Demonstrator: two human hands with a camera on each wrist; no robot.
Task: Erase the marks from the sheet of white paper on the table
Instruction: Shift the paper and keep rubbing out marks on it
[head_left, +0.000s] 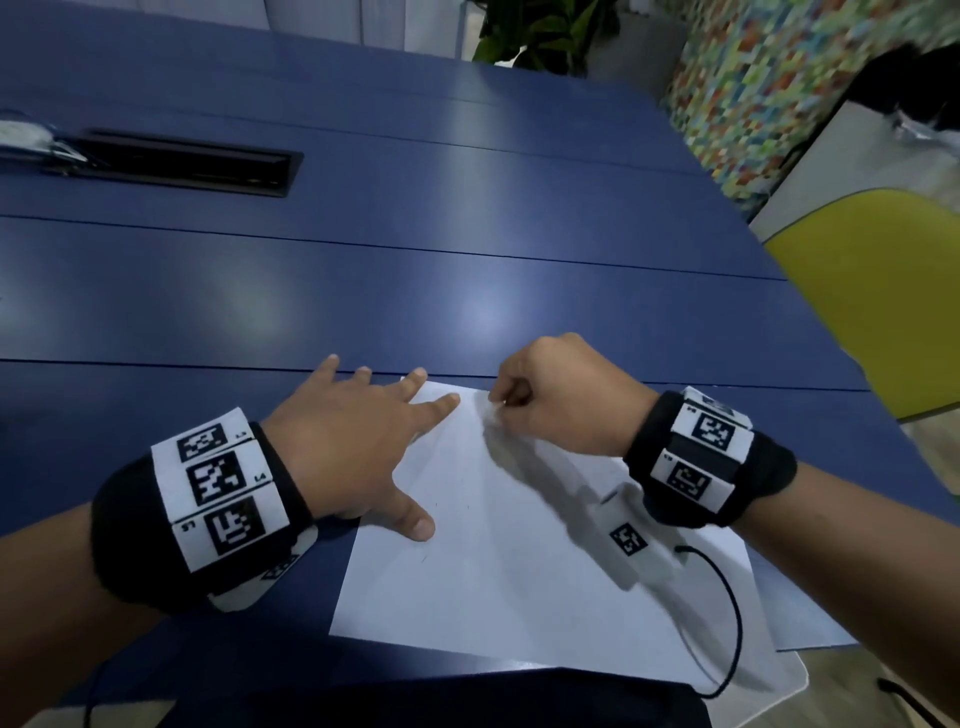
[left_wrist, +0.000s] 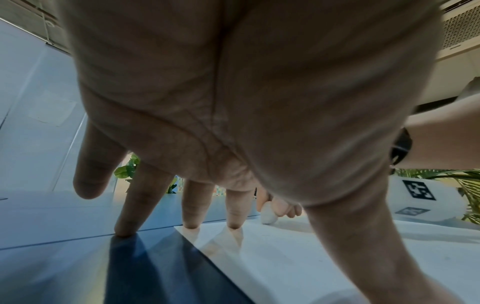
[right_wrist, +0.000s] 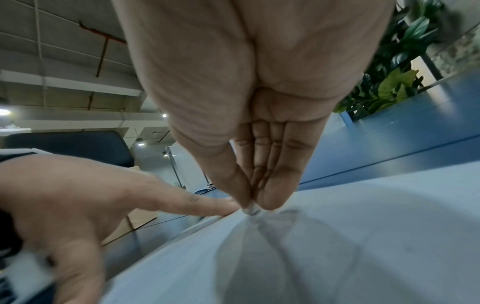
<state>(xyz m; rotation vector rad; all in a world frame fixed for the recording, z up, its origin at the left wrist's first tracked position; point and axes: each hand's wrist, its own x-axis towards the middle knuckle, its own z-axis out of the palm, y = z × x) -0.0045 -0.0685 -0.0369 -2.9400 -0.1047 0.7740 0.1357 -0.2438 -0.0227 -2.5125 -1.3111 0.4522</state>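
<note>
A white sheet of paper (head_left: 519, 545) lies on the blue table (head_left: 363, 291) near its front edge. Faint small marks (head_left: 426, 558) show on its left part. My left hand (head_left: 358, 431) lies flat with spread fingers (left_wrist: 235, 207) pressing the sheet's far left corner and the table beside it. My right hand (head_left: 550, 395) pinches a small white eraser (right_wrist: 250, 209) between thumb and fingers, its tip touching the paper (right_wrist: 337, 246) near the far edge. The eraser (left_wrist: 267, 214) also appears past my left fingers.
A black cable tray slot (head_left: 176, 163) is set into the table at the far left. A yellow chair (head_left: 883, 296) stands at the right. A plant (head_left: 540, 31) is beyond the far edge. A black cable (head_left: 727, 613) loops over the paper's right corner.
</note>
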